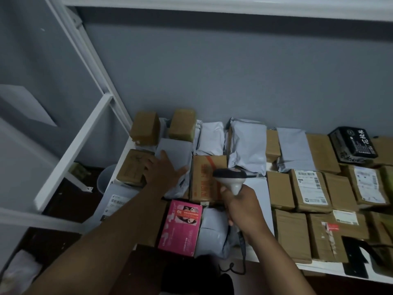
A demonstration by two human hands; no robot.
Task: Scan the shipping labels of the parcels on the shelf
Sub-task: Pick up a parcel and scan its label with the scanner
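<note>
Parcels cover the white shelf (314, 268): brown cartons, grey poly mailers, a pink box (180, 227) and a black box (354, 143). My left hand (163, 170) lies flat with spread fingers on a grey mailer (177, 154) near the shelf's left end, beside a small brown carton (133, 167). My right hand (240, 206) grips the handle of a grey barcode scanner (230, 177), whose head hangs over a brown carton with red print (203, 177). White shipping labels show on a flat parcel at the left (117, 203) and on cartons at the right (309, 184).
The white shelf frame (74, 150) rises at the left, with a clear plastic tub (105, 179) below it on the dark floor. A grey wall backs the shelf. The scanner's dark cable (242, 252) hangs off the shelf's front edge.
</note>
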